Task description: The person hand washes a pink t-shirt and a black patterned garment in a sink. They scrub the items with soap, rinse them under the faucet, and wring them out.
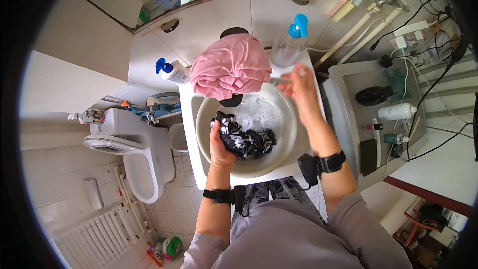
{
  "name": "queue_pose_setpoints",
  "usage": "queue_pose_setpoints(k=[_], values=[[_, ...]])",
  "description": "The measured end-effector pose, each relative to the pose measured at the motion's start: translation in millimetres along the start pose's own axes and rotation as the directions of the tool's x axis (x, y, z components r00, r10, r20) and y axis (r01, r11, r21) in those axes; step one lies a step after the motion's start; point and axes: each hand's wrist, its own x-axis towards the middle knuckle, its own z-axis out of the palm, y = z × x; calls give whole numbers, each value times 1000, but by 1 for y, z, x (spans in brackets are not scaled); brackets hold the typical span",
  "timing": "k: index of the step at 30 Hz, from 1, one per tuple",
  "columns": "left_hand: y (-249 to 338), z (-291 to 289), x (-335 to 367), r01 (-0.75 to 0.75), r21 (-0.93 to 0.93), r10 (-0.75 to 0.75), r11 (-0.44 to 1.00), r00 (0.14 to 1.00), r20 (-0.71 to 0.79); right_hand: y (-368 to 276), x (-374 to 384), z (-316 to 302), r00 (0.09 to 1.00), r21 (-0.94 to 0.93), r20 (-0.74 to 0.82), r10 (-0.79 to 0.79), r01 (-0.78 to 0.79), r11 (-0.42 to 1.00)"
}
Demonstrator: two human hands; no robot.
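Note:
My left hand (221, 144) grips a wet black cloth with white print (249, 144), bunched up in the round basin (203, 139). Part of the cloth hangs into sudsy water (261, 112). My right hand (299, 87) is raised over the basin's right rim, fingers apart and holding nothing; it is slightly blurred. Nearest to it, at the back right corner of the sink, stands a clear pump bottle with a blue top (290, 45). A folded pink cloth (231, 67) is heaped at the back of the sink, with dark rounded ends showing above and below it.
A white pump bottle with a blue head (174, 71) stands at the back left. On the right, a grey-topped surface (348, 77) carries several bottles, with cables hanging over it. Left of the sink are a small bin (178, 138) and a toilet (142, 172).

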Motion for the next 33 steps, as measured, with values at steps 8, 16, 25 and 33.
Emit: queue_pose_setpoints(k=[8,16,25,33], values=[[-15,3,-4,107,-38,-108,993,994,-10,-102,88,16,998,-38,-46,34,-36,999],[-24,-2,-4,170,-125,-171,977,985,9,-88,87,19,997,-71,10,75,-74,995],[-22,-4,1,168,-170,-164,971,986,34,-84,78,2,996,-46,-40,84,-85,995],[-26,-8,12,184,-341,-144,922,980,138,39,-57,30,986,-353,146,76,-20,935]])
